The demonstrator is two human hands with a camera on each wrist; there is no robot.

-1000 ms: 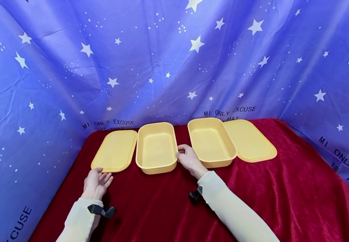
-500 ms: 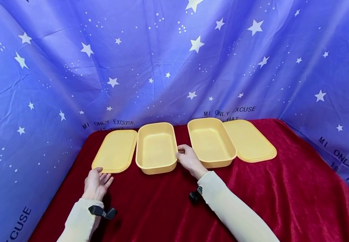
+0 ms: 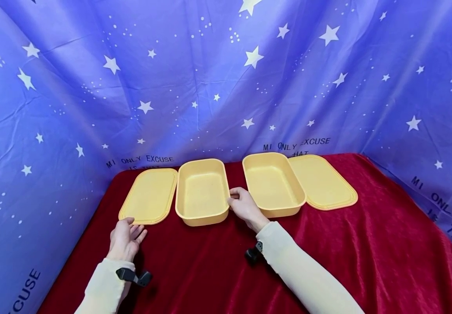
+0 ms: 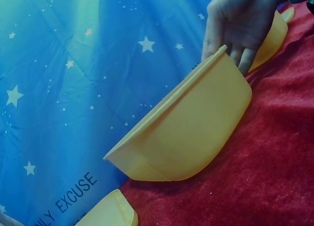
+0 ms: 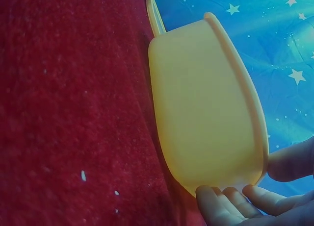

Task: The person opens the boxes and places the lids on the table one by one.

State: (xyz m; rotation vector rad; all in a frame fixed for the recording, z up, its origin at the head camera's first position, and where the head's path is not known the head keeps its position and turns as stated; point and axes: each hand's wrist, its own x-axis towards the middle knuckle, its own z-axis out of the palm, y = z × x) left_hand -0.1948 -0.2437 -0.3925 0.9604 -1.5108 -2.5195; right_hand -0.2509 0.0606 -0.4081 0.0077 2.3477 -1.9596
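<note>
In the head view my left hand (image 3: 125, 240) pinches the near left corner of a flat yellow lid (image 3: 149, 196), thumb on top, other fingers spread below the edge. Whatever lies beneath that corner is hidden. Right of the lid stands an open yellow food container (image 3: 203, 192). My right hand (image 3: 246, 209) grips its right wall near the front corner. In the right wrist view the thumb (image 5: 292, 162) is at the container's rim, with the fingertips (image 5: 211, 199) against its outer wall. The left wrist view shows the container's side (image 4: 186, 118) and part of the lid (image 4: 110, 211).
A second open yellow container (image 3: 273, 187) stands just right of my right hand. Another yellow lid (image 3: 324, 183) lies beside it, partly hidden by it. A red velvet cloth (image 3: 210, 270) covers the table. Blue star-printed curtains (image 3: 194, 87) hang around the back and sides.
The left hand and its lid have shifted very slightly, a little to the right. The right hand and both containers look unmoved; the head view has drifted a touch.
</note>
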